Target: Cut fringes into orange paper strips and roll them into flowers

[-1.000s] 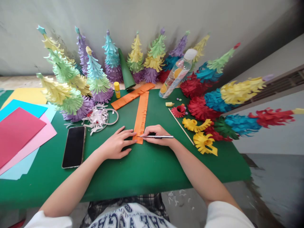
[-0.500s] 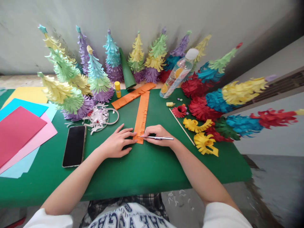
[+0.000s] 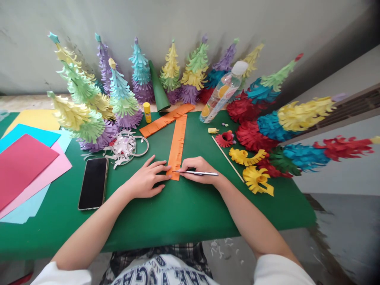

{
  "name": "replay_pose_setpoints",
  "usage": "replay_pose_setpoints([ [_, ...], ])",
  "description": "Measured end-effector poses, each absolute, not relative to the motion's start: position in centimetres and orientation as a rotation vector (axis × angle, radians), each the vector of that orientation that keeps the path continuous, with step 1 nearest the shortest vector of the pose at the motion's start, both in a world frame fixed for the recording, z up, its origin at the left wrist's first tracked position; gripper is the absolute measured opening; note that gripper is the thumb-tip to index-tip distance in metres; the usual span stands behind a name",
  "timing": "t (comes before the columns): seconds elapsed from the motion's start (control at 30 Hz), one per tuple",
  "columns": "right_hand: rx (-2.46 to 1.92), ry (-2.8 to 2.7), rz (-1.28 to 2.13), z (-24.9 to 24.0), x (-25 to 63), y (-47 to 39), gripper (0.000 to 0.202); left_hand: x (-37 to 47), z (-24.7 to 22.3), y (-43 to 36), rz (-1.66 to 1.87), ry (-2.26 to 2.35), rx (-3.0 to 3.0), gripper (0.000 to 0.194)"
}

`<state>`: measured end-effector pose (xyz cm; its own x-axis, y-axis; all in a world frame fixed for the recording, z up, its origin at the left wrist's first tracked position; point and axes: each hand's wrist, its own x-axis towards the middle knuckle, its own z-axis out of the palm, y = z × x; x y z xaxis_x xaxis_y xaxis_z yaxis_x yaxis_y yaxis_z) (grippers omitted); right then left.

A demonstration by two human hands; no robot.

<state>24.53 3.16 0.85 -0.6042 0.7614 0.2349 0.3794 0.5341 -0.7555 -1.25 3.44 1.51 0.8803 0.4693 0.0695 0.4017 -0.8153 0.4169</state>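
An orange paper strip [image 3: 177, 144], slit into a fringe along its right edge, lies lengthwise on the green tabletop. My left hand [image 3: 151, 176] is spread flat, its fingertips on the strip's left side near the lower end. Between the fingers of my right hand [image 3: 197, 168] is a slim silver craft knife [image 3: 202, 173]; its point meets the strip near the lower end. Behind, a second orange strip [image 3: 160, 122] lies slantwise, touching the top of the first.
Fringed paper trees [image 3: 126, 99] line the back and right, with a green paper cone [image 3: 158, 89] and a bottle [image 3: 221, 95]. A phone [image 3: 93, 183], coloured paper sheets [image 3: 26, 170] and a tape ring [image 3: 142, 146] lie left. A glue stick [image 3: 147, 112] stands behind; yellow curls [image 3: 257, 180] and a thin stick [image 3: 227, 158] lie right.
The view has shifted very slightly. Both hands, the craft knife and the orange strip keep practically the same places.
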Motion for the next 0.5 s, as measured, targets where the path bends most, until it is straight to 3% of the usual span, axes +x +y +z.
replay_pose_setpoints([
  [0.5,-0.951,-2.194,0.960,0.73,24.97,3.11,0.008,-1.40,1.42,3.47,0.250,0.649,2.627,0.038],
])
